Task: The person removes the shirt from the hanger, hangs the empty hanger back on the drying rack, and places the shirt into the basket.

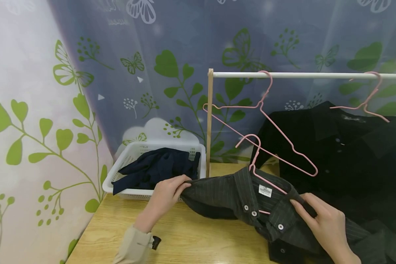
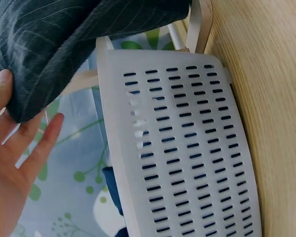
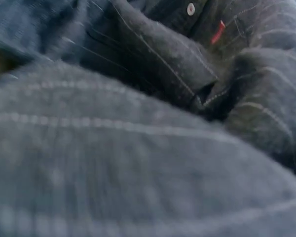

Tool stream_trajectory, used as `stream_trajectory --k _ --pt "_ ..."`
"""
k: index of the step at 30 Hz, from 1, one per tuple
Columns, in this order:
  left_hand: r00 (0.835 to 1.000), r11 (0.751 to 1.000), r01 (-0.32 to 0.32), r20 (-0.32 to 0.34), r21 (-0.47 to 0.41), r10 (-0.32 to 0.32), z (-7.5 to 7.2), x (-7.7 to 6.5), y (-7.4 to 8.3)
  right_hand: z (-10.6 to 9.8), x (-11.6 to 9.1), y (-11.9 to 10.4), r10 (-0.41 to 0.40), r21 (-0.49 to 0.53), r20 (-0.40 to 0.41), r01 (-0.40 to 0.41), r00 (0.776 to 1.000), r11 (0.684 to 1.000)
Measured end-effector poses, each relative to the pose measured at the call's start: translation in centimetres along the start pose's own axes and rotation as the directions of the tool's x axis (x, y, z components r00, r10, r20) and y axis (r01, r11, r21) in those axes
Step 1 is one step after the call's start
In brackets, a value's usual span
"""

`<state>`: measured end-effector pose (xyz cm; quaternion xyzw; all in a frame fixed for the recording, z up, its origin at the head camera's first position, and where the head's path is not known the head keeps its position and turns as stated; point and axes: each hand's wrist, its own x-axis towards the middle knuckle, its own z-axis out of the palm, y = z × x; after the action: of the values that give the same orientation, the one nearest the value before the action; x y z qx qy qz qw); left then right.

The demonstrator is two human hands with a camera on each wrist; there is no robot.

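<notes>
A dark grey pinstriped shirt (image 1: 214, 194) with white buttons is held up over the table, a pink hanger (image 1: 255, 157) inside its collar with the hook standing out. My left hand (image 1: 168, 194) pinches the shirt's left-hand end between thumb and fingers; the left wrist view shows this hand (image 2: 15, 153) at the cloth's edge. With thumb and fingers my right hand (image 1: 326, 220) grips the collar on its other side. Striped cloth (image 3: 113, 158) fills the right wrist view, where that hand is hidden.
A white perforated basket (image 1: 132, 191) with dark navy clothing (image 1: 158, 168) stands at the back left of the wooden table (image 1: 191, 242). On a white rail (image 1: 300, 75) hang an unfilled pink hanger (image 1: 283, 141) and a second one (image 1: 364, 106) by a black shirt (image 1: 316, 146).
</notes>
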<state>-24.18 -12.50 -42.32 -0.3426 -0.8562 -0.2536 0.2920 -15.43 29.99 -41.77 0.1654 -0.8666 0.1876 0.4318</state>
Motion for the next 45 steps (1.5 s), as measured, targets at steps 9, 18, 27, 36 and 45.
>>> stream_trajectory --k 9,18,27,36,45 --pt "0.99 1.0 0.029 -0.137 -0.01 -0.03 -1.9 -1.2 -1.3 1.5 3.1 -1.4 -0.082 0.059 -0.038 0.084 0.996 0.995" --pt "0.978 0.996 0.054 -0.196 -0.078 -0.068 -3.9 -3.0 -2.3 3.1 4.6 -3.2 -0.114 0.087 -0.045 0.118 0.992 0.989" --pt "0.943 0.993 0.086 -0.316 -0.078 -0.106 -4.9 -4.6 -3.3 4.4 4.7 -4.2 -0.162 0.177 0.02 0.156 0.987 0.972" --pt "0.935 0.992 0.098 -0.333 -0.084 -0.121 -5.4 -4.8 -3.8 4.4 4.9 -4.6 -0.039 0.185 -0.038 0.045 0.999 0.982" --pt "0.944 0.991 0.111 -0.305 -0.075 -0.129 -5.4 -4.4 -3.3 4.4 5.6 -4.6 0.015 0.22 -0.134 0.015 0.991 0.975"
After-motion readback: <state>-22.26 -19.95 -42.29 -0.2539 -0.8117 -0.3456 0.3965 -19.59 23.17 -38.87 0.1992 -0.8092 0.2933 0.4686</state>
